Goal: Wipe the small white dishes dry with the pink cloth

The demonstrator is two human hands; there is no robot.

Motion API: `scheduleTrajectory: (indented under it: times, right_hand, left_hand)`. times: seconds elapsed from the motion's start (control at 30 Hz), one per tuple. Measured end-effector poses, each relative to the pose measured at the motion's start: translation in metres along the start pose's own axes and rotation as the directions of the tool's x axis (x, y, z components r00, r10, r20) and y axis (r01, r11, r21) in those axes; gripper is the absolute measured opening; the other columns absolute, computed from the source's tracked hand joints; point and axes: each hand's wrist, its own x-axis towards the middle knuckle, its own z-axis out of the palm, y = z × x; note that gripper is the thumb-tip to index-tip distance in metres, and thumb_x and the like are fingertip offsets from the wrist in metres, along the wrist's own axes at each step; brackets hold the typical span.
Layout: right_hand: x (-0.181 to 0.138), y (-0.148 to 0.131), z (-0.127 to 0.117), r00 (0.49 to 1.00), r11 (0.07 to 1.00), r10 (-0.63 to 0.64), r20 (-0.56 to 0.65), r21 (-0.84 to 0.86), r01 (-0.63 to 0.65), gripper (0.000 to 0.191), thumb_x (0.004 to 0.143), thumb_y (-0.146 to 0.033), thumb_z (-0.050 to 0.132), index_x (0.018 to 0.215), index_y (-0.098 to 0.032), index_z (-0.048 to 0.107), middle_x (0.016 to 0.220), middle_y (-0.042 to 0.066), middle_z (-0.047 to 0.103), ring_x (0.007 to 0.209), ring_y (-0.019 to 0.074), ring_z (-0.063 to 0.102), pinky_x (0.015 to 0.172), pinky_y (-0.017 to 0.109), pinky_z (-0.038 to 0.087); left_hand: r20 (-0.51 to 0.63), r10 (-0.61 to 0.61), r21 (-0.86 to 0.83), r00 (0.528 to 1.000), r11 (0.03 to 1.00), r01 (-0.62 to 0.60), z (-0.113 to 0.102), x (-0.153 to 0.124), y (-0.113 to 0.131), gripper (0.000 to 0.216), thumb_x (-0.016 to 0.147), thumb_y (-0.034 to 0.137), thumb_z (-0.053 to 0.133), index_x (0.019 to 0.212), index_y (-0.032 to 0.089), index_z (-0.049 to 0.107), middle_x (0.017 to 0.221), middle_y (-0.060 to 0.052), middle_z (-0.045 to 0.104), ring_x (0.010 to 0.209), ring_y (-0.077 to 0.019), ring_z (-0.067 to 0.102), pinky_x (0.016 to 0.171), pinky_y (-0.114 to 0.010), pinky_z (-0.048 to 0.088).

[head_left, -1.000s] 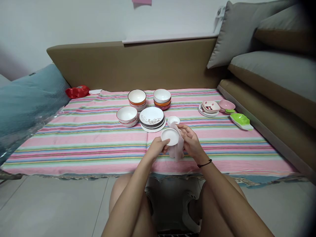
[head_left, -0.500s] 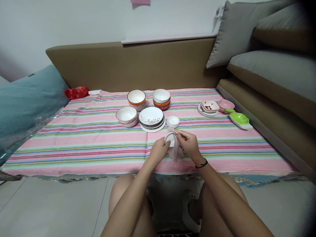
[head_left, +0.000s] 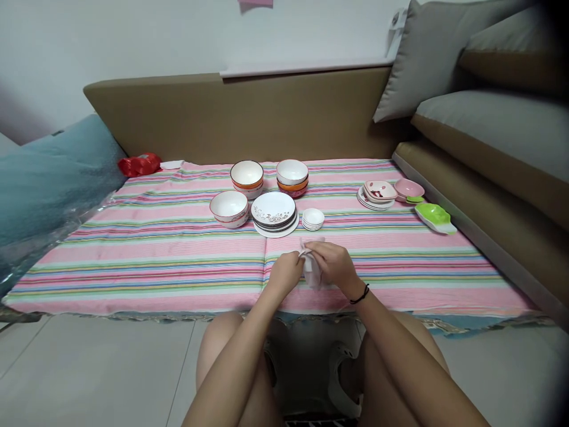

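A dish (head_left: 307, 263), mostly hidden, is clamped in the grip of the left hand (head_left: 285, 274); a cloth (head_left: 315, 276) is pinched against it by the right hand (head_left: 333, 263), above a striped sheet (head_left: 155, 255), near stacked saucers (head_left: 313, 219).

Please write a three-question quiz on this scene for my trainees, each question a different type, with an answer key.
1. True or false: the right hand is gripping the pale cloth.

2. Multiple choice: which of these is nearest to the stack of small white dishes?
A. the red bundle
B. the patterned plates
C. the green dish

3. Fill in the blank: the dark band sits on the person's ____ wrist.

Key: 1. True. 2. B. 3. right.
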Motion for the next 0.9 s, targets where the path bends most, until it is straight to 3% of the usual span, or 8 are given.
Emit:
scheduleTrajectory:
  times: [0.1, 0.2, 0.3, 0.37, 0.53, 0.7, 0.8, 0.9]
  right_hand:
    - [0.004, -0.004, 0.000, 0.961, 0.968, 0.250, -0.116, 0.060, -0.244, 0.025, 0.088, -0.024, 0.046, 0.097, -0.020, 0.069, 0.094, 0.006, 0.071, 0.085, 0.0193, 0.066, 0.078, 0.030, 0.050]
    - [0.008, -0.009, 0.001, 0.878, 0.892, 0.446, -0.174, 0.163, -0.421, 0.026, 0.087, -0.031, 0.048, 0.093, -0.018, 0.070, 0.078, 0.004, 0.070, 0.067, 0.0174, 0.062, 0.063, 0.027, 0.047]
    - [0.011, -0.013, 0.002, 0.810, 0.821, 0.555, -0.190, 0.284, -0.496, 0.029, 0.085, -0.036, 0.049, 0.089, -0.015, 0.070, 0.069, 0.003, 0.066, 0.060, 0.0154, 0.056, 0.055, 0.024, 0.042]
    - [0.012, -0.014, 0.003, 0.794, 0.794, 0.580, -0.182, 0.343, -0.501, 0.030, 0.085, -0.037, 0.049, 0.086, -0.014, 0.069, 0.071, 0.004, 0.065, 0.062, 0.0156, 0.056, 0.056, 0.024, 0.041]
    - [0.013, -0.010, -0.003, 0.818, 0.820, 0.552, -0.160, 0.284, -0.498, 0.030, 0.086, -0.035, 0.046, 0.078, -0.014, 0.067, 0.063, 0.002, 0.062, 0.058, 0.0149, 0.053, 0.054, 0.024, 0.038]
    - [0.008, 0.000, -0.010, 0.945, 0.944, 0.325, -0.022, 0.057, -0.324, 0.027, 0.089, -0.028, 0.043, 0.095, -0.020, 0.068, 0.090, 0.005, 0.071, 0.079, 0.0188, 0.063, 0.070, 0.027, 0.044]
    - [0.006, 0.002, -0.010, 0.966, 0.968, 0.251, 0.055, -0.040, -0.249, 0.026, 0.090, -0.029, 0.044, 0.098, -0.021, 0.068, 0.095, 0.006, 0.071, 0.085, 0.0204, 0.064, 0.074, 0.028, 0.044]
    - [0.008, 0.000, -0.008, 0.960, 0.959, 0.279, 0.028, -0.068, -0.276, 0.028, 0.091, -0.030, 0.042, 0.094, -0.019, 0.068, 0.087, 0.007, 0.071, 0.078, 0.0202, 0.064, 0.068, 0.028, 0.043]
  left_hand:
    - [0.009, -0.045, -0.393, 0.999, 0.918, 0.045, 0.005, 0.004, 0.000, 0.025, 0.085, 0.029, 0.040, 0.066, 0.018, 0.051, 0.058, -0.006, 0.061, 0.059, -0.0193, 0.061, 0.061, -0.030, 0.046]
    - [0.115, -0.090, -0.771, 0.989, 0.620, 0.146, 0.013, 0.006, 0.003, 0.021, 0.082, 0.032, 0.045, 0.067, 0.018, 0.048, 0.048, -0.001, 0.054, 0.048, -0.0175, 0.058, 0.054, -0.030, 0.047]
    - [0.159, -0.071, -0.927, 0.985, 0.332, 0.174, 0.018, 0.006, 0.009, 0.020, 0.078, 0.036, 0.054, 0.076, 0.016, 0.052, 0.050, 0.001, 0.056, 0.049, -0.0170, 0.059, 0.056, -0.030, 0.049]
    - [0.147, -0.047, -0.955, 0.988, 0.255, 0.154, 0.018, 0.005, 0.012, 0.026, 0.077, 0.040, 0.057, 0.086, 0.015, 0.054, 0.052, 0.000, 0.058, 0.052, -0.0167, 0.060, 0.058, -0.029, 0.049]
    - [0.135, -0.004, -0.849, 0.991, 0.515, 0.118, 0.009, 0.006, 0.009, 0.038, 0.082, 0.049, 0.046, 0.081, 0.013, 0.056, 0.064, -0.006, 0.063, 0.057, -0.0156, 0.059, 0.056, -0.026, 0.046]
    - [-0.223, -0.020, -0.352, 0.975, 0.934, -0.061, -0.004, 0.004, 0.004, 0.027, 0.082, 0.041, 0.049, 0.090, 0.018, 0.061, 0.069, -0.004, 0.062, 0.067, -0.0171, 0.059, 0.061, -0.024, 0.040]
    - [-0.244, 0.001, -0.144, 0.970, 0.989, -0.037, -0.005, 0.003, 0.004, 0.027, 0.084, 0.036, 0.046, 0.070, 0.018, 0.060, 0.060, -0.005, 0.059, 0.067, -0.0191, 0.059, 0.063, -0.026, 0.039]
    - [-0.160, -0.066, -0.350, 0.985, 0.937, 0.006, 0.001, 0.006, 0.004, 0.035, 0.086, 0.038, 0.042, 0.060, 0.018, 0.053, 0.052, -0.003, 0.055, 0.058, -0.0181, 0.059, 0.060, -0.027, 0.041]
